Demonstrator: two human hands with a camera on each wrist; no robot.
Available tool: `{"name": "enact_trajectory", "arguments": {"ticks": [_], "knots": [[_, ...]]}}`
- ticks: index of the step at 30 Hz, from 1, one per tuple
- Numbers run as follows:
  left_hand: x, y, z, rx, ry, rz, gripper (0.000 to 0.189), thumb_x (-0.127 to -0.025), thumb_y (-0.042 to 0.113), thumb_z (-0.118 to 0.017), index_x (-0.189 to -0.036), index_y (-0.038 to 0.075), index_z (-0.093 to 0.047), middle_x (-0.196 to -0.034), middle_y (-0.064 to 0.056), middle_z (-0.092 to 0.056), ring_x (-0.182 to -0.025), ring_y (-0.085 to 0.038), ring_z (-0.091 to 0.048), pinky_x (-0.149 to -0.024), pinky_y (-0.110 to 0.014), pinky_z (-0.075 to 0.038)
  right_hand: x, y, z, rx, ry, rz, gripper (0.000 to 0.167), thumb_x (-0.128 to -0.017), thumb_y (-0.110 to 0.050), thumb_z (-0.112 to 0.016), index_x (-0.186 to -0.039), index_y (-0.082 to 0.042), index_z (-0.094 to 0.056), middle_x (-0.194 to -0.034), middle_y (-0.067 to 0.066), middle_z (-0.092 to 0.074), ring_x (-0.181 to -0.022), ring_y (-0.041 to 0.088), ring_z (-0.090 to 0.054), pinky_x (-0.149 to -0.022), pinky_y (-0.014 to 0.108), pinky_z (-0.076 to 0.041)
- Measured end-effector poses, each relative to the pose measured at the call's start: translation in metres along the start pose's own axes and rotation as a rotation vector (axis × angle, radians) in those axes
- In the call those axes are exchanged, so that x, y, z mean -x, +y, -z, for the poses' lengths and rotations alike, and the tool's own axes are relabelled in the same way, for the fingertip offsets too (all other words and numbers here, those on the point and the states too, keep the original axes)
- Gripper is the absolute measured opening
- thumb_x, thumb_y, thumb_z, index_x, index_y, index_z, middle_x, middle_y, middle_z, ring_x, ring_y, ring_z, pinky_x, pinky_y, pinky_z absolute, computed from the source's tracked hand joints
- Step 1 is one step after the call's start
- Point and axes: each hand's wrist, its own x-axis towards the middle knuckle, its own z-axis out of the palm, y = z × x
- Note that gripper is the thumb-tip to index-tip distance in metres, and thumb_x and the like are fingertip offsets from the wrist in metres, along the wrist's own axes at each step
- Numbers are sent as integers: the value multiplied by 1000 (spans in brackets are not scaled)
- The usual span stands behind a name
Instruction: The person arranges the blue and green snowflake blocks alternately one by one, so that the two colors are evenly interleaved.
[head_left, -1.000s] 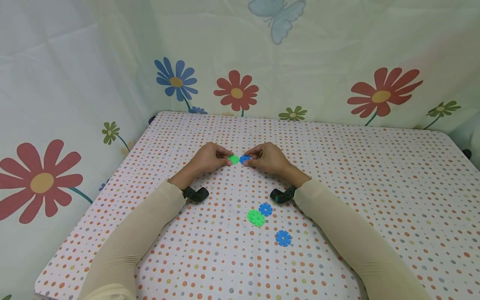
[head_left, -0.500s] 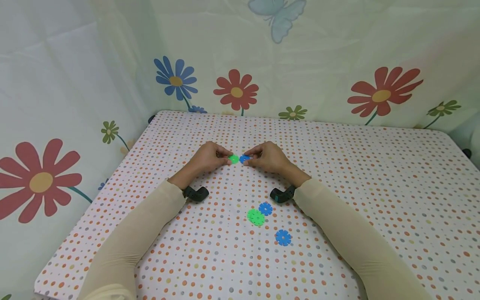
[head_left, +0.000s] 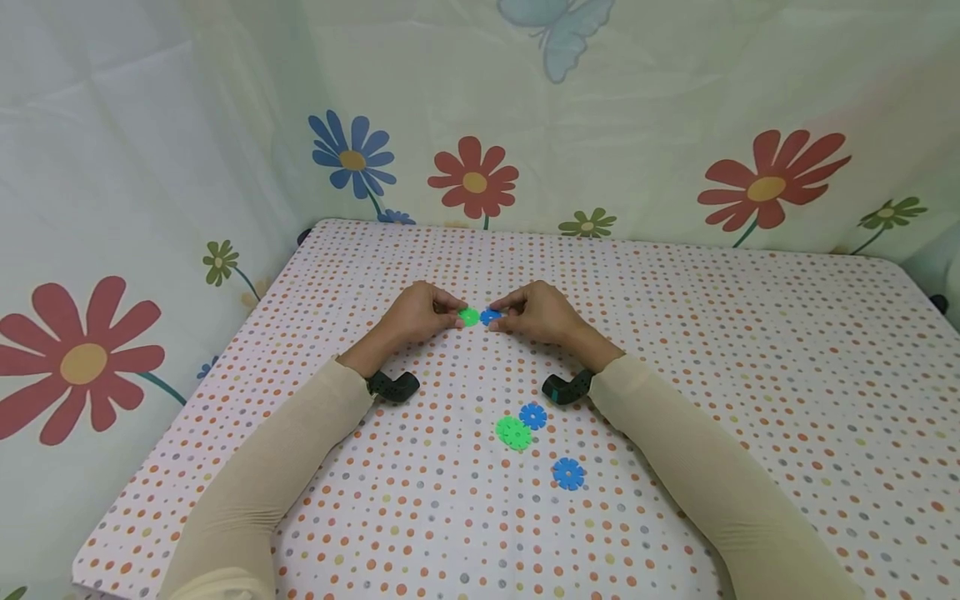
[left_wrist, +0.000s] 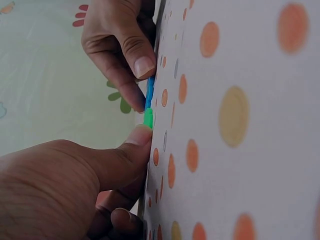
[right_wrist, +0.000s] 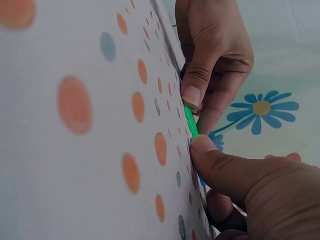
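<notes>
Pinches a green notched plastic disc [head_left: 470, 317] in left hand [head_left: 414, 313] and a blue notched plastic disc [head_left: 487, 317] in right hand [head_left: 547, 313], apparently leaving their facing sides uncovered between hands.

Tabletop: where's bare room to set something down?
Free: right of the right sleeve; beyond the left hand and right hand to the far edge. Crowded: between them, at the pinched green disc and blue disc; nearer, around loose discs.

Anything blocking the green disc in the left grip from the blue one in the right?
Nothing visible. The left grip pinches the green disc, the right grip the blue disc, edges facing with nothing seen between; whether they touch is unclear. The loose discs lie off that line, on the near side.
</notes>
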Motion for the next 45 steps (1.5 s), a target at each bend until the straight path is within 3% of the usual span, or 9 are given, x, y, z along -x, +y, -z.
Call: {"name": "enact_trajectory", "arguments": {"ticks": [21, 26, 31, 34, 39, 45], "knots": [[-2, 3, -2, -18, -3, -8, 23, -89, 25, -75, -112, 19, -77, -109, 0, -73, -70, -14, -55, -61, -26, -42, 3, 7, 4, -33, -13, -8, 33, -86, -33, -76, -115, -17, -76, -80, 1, -73, -63, 15, -50, -55, 27, -36], [-2, 5, -2, -73, -31, -19, 27, -90, 26, -74, -116, 18, -74, -98, 0, -69, -73, -14, -54, -64, -28, -42, 3, 6, 4, -27, -6, -1, 37, -85, -36, -76, -117, -17, -75, -81, 1, -71, -63, 15, -51, -54, 26, -37], [-5, 10, 0, -140, -76, -73, 32, -92, 28, -69, -122, 16, -69, -93, -1, -64, -74, -16, -54, -69, -31, -44, 4, 5, 10, -51, 29, 10, 41, -91, -42, -68, -121, -14, -72, -89, 7, -73, -64, 16, -53, -54, 27, -41], [-7, 12, 1, -145, -88, -77, 35, -94, 30, -67, -126, 16, -67, -100, -3, -64, -81, -18, -56, -74, -32, -45, 7, 6, 15, -83, 45, -13, 43, -93, -45, -65, -121, -13, -73, -98, 10, -73, -67, 16, -56, -57, 28, -44], [-13, 13, 3, -72, -106, -73, 42, -93, 34, -69, -133, 20, -63, -125, -6, -60, -108, -23, -58, -89, -39, -48, 20, 4, 21, -104, 14, -20, 40, -94, -44, -65, -120, -16, -73, -103, 9, -74, -71, 16, -60, -60, 27, -45], [-22, 16, 1, -10, -161, -113, 50, -90, 32, -73, -137, 23, -60, -141, -9, -55, -131, -31, -52, -102, -47, -47, 48, -5, 23, -155, -92, 61, 30, -94, -33, -68, -117, -16, -74, -89, 6, -74, -60, 14, -48, -54, 25, -37]]}}
